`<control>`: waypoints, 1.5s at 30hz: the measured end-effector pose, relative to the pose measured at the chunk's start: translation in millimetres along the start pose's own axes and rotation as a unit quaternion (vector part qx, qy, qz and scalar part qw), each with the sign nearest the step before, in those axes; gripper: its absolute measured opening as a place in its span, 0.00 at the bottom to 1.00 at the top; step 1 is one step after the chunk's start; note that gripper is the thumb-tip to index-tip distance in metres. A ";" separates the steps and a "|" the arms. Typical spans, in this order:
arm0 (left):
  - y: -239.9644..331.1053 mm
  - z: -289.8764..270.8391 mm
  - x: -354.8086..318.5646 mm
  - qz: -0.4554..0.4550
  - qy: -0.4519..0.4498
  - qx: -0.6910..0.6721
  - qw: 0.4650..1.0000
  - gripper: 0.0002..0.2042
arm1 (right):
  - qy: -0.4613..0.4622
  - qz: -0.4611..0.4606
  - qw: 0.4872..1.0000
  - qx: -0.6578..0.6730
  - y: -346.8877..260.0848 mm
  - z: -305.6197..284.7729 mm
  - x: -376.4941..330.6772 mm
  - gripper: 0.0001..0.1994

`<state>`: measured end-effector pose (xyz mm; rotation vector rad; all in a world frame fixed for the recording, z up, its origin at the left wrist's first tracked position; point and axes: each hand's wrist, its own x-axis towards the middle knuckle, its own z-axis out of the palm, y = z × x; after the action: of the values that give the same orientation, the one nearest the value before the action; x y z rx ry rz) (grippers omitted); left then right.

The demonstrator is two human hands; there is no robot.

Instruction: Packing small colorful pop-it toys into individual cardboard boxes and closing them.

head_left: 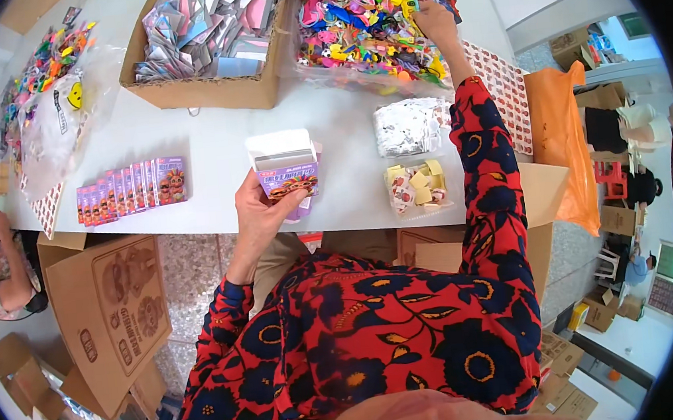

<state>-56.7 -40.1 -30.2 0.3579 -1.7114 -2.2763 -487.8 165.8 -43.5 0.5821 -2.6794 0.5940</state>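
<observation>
My left hand [258, 215] grips a small purple carton [290, 182], thumb across its front, above the table's near edge. The carton's white top flap stands up, and its mouth is uncovered. My right hand [434, 24] reaches over the far right side of a plastic-lined bin of small colourful plastic toys [361, 28]. Its fingers are curled, and something dark red and blue shows beside them, too small to name. Left of my left hand, several purple cartons [130, 188] stand in a row.
A cardboard box of flat silvery packets [209, 33] stands at the back. White slips [413, 126] and a bag of yellowish pieces [418, 187] lie near my right arm. Clear bags of toys [47, 99] lie far left. An orange bag [563, 142] hangs right. Another person's arm [9, 263] shows left.
</observation>
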 end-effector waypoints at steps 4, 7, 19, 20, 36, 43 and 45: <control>0.5 1.0 -1.1 -0.013 -0.002 0.006 1.000 0.17 | -0.078 0.131 0.983 0.104 7.5 -13.3 12.7 0.20; -1.8 -1.7 -2.9 -0.012 0.002 0.004 1.000 0.18 | -0.022 0.146 0.933 0.327 -11.3 -14.5 15.7 0.10; -1.7 0.7 -3.0 -0.042 0.002 -0.008 0.999 0.17 | -0.021 -0.261 0.965 0.027 5.6 15.9 53.5 0.20; -1.8 1.4 -2.2 -0.039 0.002 -0.010 0.999 0.17 | -0.040 -0.246 0.967 -0.045 7.4 16.8 56.3 0.19; 0.0 6.9 -10.9 -0.036 -0.016 -0.011 0.999 0.18 | 0.029 0.007 0.965 0.259 -45.1 -63.6 48.7 0.07; 7.5 16.3 -17.7 -0.020 -0.033 -0.008 0.999 0.18 | -0.130 0.069 0.884 0.443 -2.7 -64.8 40.2 0.15; 8.2 17.8 -21.0 0.006 -0.040 -0.004 0.999 0.18 | -0.124 0.048 0.857 0.497 -8.9 -72.9 29.8 0.16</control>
<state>-42.9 -18.7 -16.8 0.2588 -1.7375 -2.3170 -492.7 182.7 33.7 0.7945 -2.4398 2.0937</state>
